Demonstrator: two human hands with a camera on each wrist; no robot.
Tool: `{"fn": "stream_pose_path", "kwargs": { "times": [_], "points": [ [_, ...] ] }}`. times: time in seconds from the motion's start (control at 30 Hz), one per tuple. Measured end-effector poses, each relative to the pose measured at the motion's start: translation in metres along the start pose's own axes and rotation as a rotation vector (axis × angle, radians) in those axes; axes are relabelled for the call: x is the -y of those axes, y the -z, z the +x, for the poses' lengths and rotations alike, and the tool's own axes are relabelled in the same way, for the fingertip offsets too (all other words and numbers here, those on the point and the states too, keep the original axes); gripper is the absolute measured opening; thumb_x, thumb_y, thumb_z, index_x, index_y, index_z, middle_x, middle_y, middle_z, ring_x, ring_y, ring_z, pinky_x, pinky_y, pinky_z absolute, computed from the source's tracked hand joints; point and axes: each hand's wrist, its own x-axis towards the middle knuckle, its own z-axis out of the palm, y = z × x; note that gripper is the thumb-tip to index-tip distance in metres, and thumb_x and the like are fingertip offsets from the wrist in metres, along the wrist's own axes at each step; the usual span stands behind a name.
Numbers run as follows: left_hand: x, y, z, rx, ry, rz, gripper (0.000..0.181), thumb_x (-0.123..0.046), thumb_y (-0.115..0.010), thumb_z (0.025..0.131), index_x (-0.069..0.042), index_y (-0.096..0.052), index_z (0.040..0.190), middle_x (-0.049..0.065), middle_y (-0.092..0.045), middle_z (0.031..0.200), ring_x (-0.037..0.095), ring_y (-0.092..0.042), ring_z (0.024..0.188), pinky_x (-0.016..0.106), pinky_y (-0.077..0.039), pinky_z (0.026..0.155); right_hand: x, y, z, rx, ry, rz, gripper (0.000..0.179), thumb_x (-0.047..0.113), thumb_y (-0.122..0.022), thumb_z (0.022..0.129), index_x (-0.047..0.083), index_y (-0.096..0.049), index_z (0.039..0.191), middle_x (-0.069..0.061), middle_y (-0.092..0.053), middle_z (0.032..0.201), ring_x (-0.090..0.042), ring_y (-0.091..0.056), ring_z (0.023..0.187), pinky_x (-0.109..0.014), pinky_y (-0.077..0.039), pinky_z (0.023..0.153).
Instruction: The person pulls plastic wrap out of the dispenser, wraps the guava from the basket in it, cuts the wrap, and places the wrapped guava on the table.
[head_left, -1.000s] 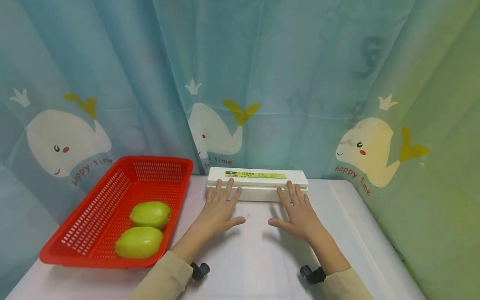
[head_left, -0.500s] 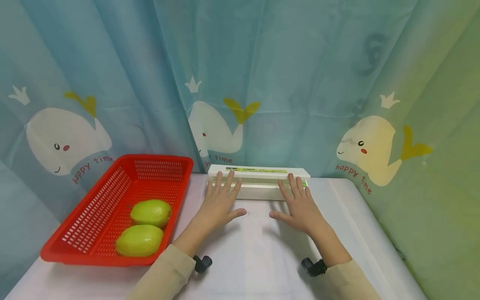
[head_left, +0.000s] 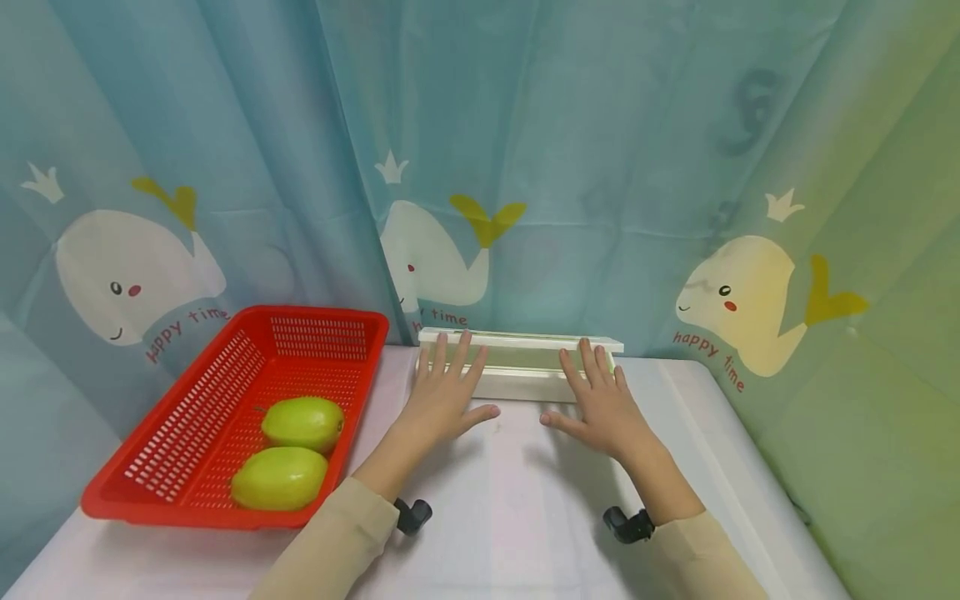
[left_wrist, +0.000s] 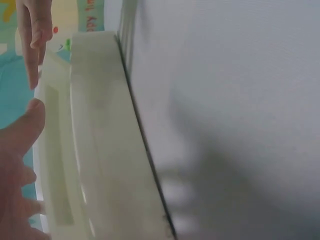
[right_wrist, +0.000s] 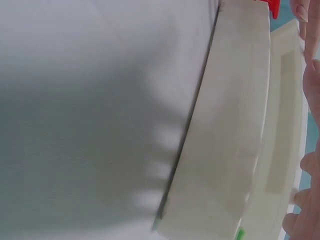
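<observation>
A long white cling film box [head_left: 517,386] stands at the back of the table, its hinged lid [head_left: 517,340] tilted up and back. My left hand [head_left: 435,404] is at the left part of the lid, fingers straight and spread, fingertips at its front edge. Mirroring it, my right hand [head_left: 603,408] has its straight fingers at the lid's right part. Both thumbs point inward. In the left wrist view the box front [left_wrist: 107,135] and the raised lid lie beside the fingers. From the right wrist, a bit of green [right_wrist: 240,233] shows at the box's end.
A red perforated basket [head_left: 176,523] stands on the left with two green oval fruits [head_left: 279,479] in it. Behind the white-covered table [head_left: 517,517] hangs a blue curtain [head_left: 585,167] printed with whales; its green part runs down the right side.
The lid has swung up and back from nearly closed, so the box's interior shows. Both hands have risen slightly with it, fingertips staying at its edge. The basket and fruits stay put.
</observation>
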Motion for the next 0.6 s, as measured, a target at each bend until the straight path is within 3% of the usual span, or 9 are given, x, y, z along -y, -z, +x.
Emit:
{"fn": "stream_pose_path", "kwargs": {
  "times": [0.6],
  "points": [
    [0.002,0.011,0.013,0.030,0.013,-0.033,0.093,-0.067,-0.053,0.092,-0.015,-0.018,0.161,0.018,-0.003,0.167,0.050,-0.002,0.150,0.068,-0.013,0.117,-0.001,0.004,0.012,-0.004,-0.023,-0.002,0.106,0.069,-0.061,0.086,0.011,-0.013,0.161,-0.021,0.004,0.166,-0.045,0.002,0.151,-0.069,-0.009,0.116]
  ]
}}
